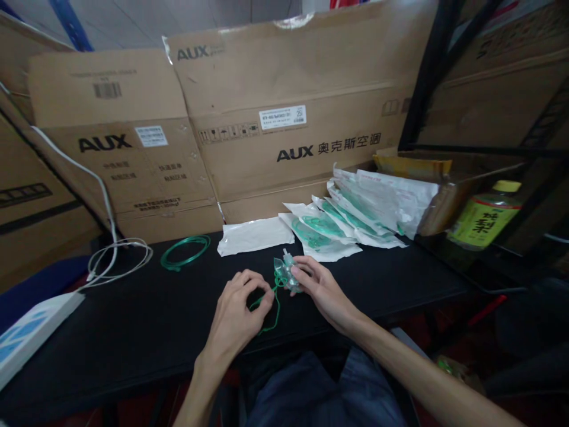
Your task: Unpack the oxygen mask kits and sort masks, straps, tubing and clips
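Observation:
My right hand (320, 286) is closed around a small clear, greenish plastic breathing mask (290, 274) with a pale nozzle on top, just above the black table. Its lower side is partly hidden by my fingers. From the mask a thin green elastic cord (278, 308) hangs in loops down onto the tabletop. To the left, thumb and index finger of my left hand (242, 305) pinch part of this cord. Behind the mask lies a flat white pouch (255, 236). A coiled green tube (184, 254) rests farther left.
Several white packages (322, 228) with green contents lie fanned out at the back right. Beyond them stand a carton (438, 207) and a yellow-labelled bottle (484, 216). A white power strip (38, 332) and cable are at left. Large cardboard sheets (284, 77) form the back wall.

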Demonstrator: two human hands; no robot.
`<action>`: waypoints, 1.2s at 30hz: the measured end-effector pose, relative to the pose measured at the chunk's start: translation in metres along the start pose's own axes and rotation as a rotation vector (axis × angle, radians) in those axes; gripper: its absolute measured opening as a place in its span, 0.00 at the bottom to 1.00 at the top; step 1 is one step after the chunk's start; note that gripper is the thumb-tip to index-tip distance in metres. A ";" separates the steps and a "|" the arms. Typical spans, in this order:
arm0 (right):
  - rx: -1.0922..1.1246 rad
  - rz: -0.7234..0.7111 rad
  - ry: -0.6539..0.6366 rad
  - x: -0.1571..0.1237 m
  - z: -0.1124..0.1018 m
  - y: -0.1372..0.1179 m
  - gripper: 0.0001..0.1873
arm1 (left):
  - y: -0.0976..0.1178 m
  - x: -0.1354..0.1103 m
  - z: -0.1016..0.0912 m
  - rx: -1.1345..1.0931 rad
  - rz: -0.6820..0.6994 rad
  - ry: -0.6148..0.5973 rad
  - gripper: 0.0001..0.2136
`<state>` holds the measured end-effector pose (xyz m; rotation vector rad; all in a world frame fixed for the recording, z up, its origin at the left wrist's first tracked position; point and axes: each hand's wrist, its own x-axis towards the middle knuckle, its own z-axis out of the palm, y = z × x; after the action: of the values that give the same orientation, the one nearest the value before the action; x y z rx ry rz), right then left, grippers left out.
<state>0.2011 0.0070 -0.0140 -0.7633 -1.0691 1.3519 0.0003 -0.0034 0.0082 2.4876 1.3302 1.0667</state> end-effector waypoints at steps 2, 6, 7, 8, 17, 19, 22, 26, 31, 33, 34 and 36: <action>-0.054 -0.013 -0.032 -0.001 0.002 0.000 0.21 | 0.001 0.001 0.001 0.011 -0.025 -0.032 0.05; -0.103 -0.033 -0.092 -0.003 0.003 0.005 0.22 | 0.004 -0.001 0.004 0.004 0.024 -0.085 0.05; -0.115 -0.046 -0.099 -0.004 0.003 0.007 0.22 | 0.003 -0.002 0.005 0.011 0.025 -0.082 0.07; -0.141 -0.053 -0.113 -0.004 0.003 0.009 0.20 | 0.001 -0.003 0.007 0.020 0.028 -0.069 0.08; -0.336 -0.137 -0.225 -0.007 0.005 0.019 0.17 | -0.020 -0.007 0.018 0.044 0.113 0.016 0.09; -0.424 -0.189 -0.191 -0.010 0.005 0.019 0.16 | -0.014 -0.007 0.015 0.022 0.081 -0.036 0.09; -0.651 -0.369 -0.137 -0.015 0.003 0.018 0.16 | -0.005 -0.005 0.011 -0.010 0.093 -0.082 0.10; -0.850 -0.685 -0.111 -0.019 0.001 0.017 0.16 | -0.003 -0.004 0.009 -0.008 0.142 -0.047 0.12; -0.908 -0.807 -0.178 -0.020 0.002 0.018 0.22 | -0.006 -0.007 0.009 -0.001 0.192 -0.029 0.10; -0.890 -0.781 -0.195 -0.020 0.002 0.018 0.22 | -0.005 -0.008 0.008 -0.002 0.212 -0.032 0.09; -0.867 -0.762 -0.193 -0.019 0.002 0.018 0.20 | -0.004 -0.008 0.007 -0.004 0.223 -0.033 0.09; -0.804 -0.712 -0.159 -0.018 0.003 0.018 0.15 | -0.002 -0.009 0.006 -0.004 0.250 -0.032 0.09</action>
<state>0.1930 -0.0089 -0.0327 -0.7272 -1.8310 0.3497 -0.0006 -0.0080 -0.0013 2.7091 1.0261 1.0688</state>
